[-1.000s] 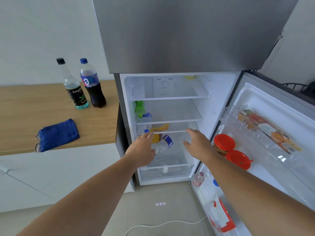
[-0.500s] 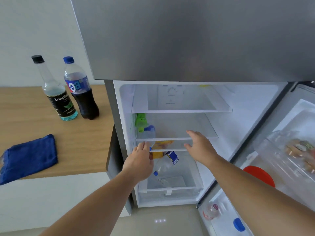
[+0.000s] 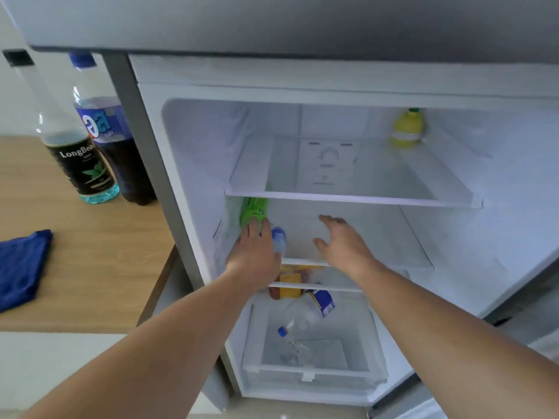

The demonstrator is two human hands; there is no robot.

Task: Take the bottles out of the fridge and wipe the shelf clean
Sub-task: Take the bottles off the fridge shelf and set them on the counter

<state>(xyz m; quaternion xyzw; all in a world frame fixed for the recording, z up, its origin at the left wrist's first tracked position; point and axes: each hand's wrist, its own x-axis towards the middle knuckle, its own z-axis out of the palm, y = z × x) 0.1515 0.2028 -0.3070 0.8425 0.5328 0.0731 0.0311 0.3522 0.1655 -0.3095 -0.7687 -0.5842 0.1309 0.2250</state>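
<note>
On middle shelf [image 3: 393,255] of fridge [image 3: 196,164], left side: green bottle [image 3: 254,211] and blue-capped bottle [image 3: 279,238] noted. Left hand [image 3: 255,252] laid against both, fingers extended, grasp not confirmed. Right hand [image 3: 343,244] held above shelf, fingers spread apart. Two bottles [image 3: 90,152] placed on counter [image 3: 90,252] near blue cloth [image 3: 21,267].

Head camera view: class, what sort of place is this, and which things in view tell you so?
Most likely a home kitchen. An open fridge holds bottles on its shelves, a wooden counter beside it carries two drink bottles, and a blue cloth lies ready for wiping.
</note>
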